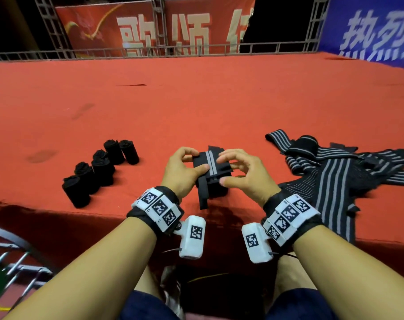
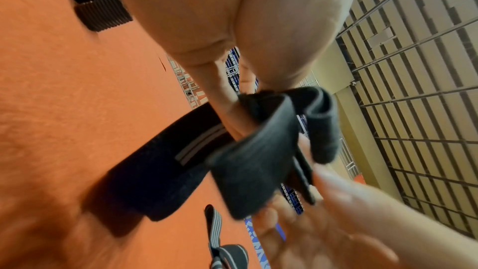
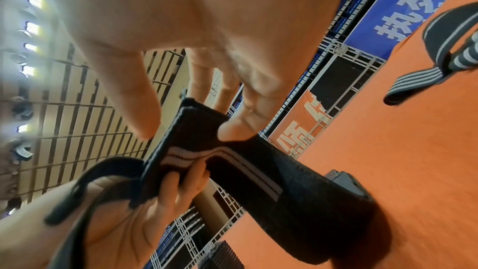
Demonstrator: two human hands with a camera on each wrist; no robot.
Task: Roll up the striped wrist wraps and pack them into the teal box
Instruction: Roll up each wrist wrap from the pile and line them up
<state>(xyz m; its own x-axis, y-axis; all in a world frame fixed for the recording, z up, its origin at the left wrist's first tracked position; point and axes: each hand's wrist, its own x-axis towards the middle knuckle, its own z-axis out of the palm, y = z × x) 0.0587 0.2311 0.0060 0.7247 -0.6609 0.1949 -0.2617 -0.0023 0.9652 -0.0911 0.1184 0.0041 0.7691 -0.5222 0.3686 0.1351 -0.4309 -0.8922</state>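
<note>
Both hands work one wrist wrap point(image 1: 211, 168) just above the red carpeted platform point(image 1: 196, 107), near its front edge, about midway along. Left hand point(image 1: 181, 172) grips the wrap's left side, thumb on top and fingers curled round behind it; the left wrist view shows a loose black strap end point(image 2: 258, 163) folded over those fingers. Right hand point(image 1: 243, 174) is on the wrap's right side, index finger pressing the top and thumb at the near edge, pinching it; the other fingers are spread and loosely curled. The wrap is black with a pair of grey stripes, partly folded, and a tail hangs down toward the front edge.

Six rolled wraps point(image 1: 99, 172) stand upright in a loose diagonal row left of the hands, close to each other, well apart from the held wrap. A pile of unrolled striped wraps point(image 1: 335, 172) lies to the right, some draping over the front edge. The teal box does not show in any view.

Behind the far edge: a metal railing point(image 1: 196, 50), a red banner point(image 1: 150, 26) and a blue banner point(image 1: 369, 31).
</note>
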